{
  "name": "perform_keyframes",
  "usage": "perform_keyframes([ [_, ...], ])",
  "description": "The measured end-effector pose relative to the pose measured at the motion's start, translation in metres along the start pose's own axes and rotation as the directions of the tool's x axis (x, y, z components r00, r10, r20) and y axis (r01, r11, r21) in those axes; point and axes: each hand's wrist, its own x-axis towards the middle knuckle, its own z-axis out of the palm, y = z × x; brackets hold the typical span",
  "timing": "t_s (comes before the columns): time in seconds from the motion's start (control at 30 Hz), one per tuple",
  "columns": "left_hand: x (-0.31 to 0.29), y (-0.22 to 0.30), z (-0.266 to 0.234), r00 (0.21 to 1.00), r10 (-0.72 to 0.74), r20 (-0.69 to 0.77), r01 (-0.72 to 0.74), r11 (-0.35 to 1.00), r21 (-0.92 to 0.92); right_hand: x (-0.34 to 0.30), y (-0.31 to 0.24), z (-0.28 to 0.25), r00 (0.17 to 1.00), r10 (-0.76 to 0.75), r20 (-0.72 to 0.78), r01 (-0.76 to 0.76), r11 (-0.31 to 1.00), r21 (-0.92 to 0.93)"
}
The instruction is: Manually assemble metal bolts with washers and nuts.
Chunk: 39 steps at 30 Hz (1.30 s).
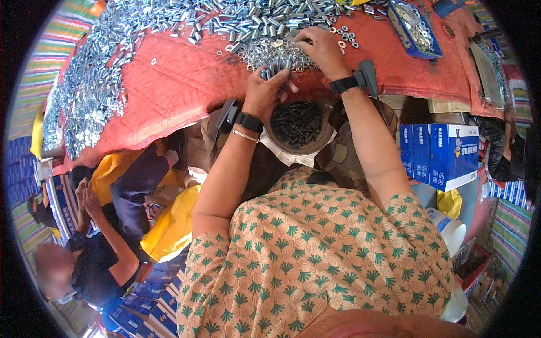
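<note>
My left hand (264, 94) is closed around several short metal bolts (275, 70), which stand up side by side between thumb and fingers at the table's near edge. My right hand (323, 52) is above the right side of a pile of washers (270, 54), with thumb and fingertips pinched together. Whatever is in that pinch, if anything, is too small to make out. Below my hands, a round bowl (274, 135) holds dark bolts (297, 123).
Shiny metal sleeves (270, 22) cover the far side of the red tablecloth (180, 84), with more heaped at left (93, 84). A blue tray (414, 28) of washers stands at far right. Blue boxes (445, 155) are stacked at right. Another person (96, 253) sits at lower left.
</note>
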Motion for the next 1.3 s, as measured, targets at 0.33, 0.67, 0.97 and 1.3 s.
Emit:
perform_keyframes([
  [0.33,0.019,-0.003,0.006,0.999,-0.034,0.001,0.033,0.991,-0.126,-0.005,-0.026,-0.024,0.977,0.143,0.156,-0.196,0.894,0.404],
  [0.67,0.018,0.0,0.005,0.999,0.012,-0.05,-0.015,0.997,-0.07,-0.017,-0.029,-0.014,0.973,-0.23,0.01,0.229,0.971,0.075],
  [0.97,0.013,-0.004,0.005,0.997,0.011,-0.074,-0.008,0.999,0.034,-0.037,0.055,-0.072,0.971,0.184,-0.149,-0.204,0.97,-0.13],
  [1.3,0.018,-0.012,0.018,1.0,-0.006,-0.019,0.006,1.0,-0.011,-0.037,0.048,-0.064,0.979,0.175,-0.106,-0.192,0.963,-0.187],
])
